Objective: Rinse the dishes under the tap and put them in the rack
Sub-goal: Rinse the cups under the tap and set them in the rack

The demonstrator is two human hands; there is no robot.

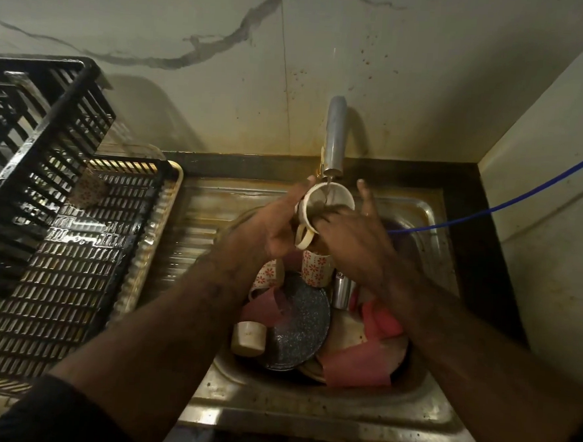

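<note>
I look down at a stained steel sink (pixel 306 402) set in a dark bench (pixel 481 212), with a veined marble wall (pixel 192 27) behind it. Everything below I place by the tap (pixel 335 134), which rises from the sink's back edge and runs a thin stream of water.

Straight under the spout I see a cream mug (pixel 325 205), tipped so its mouth faces up toward the tap and the water falls into it. My left hand (pixel 276 226) grips the mug's side, thumb up by the rim. My right hand (pixel 351 231) has some fingers pushed into the mug, the others spread wide beside it.

Below the tap, in the basin, lie a floral mug (pixel 316 268), a speckled dark plate (pixel 297 323), pink cups (pixel 359 365), a small cream cup (pixel 249 337) and a steel tumbler (pixel 342 290).

Well left of the tap sits the black slatted rack (pixel 66 258) on the drainboard, with one floral cup (pixel 87 189) inside. Right of the tap a blue hose (pixel 523 197) runs across toward the basin.
</note>
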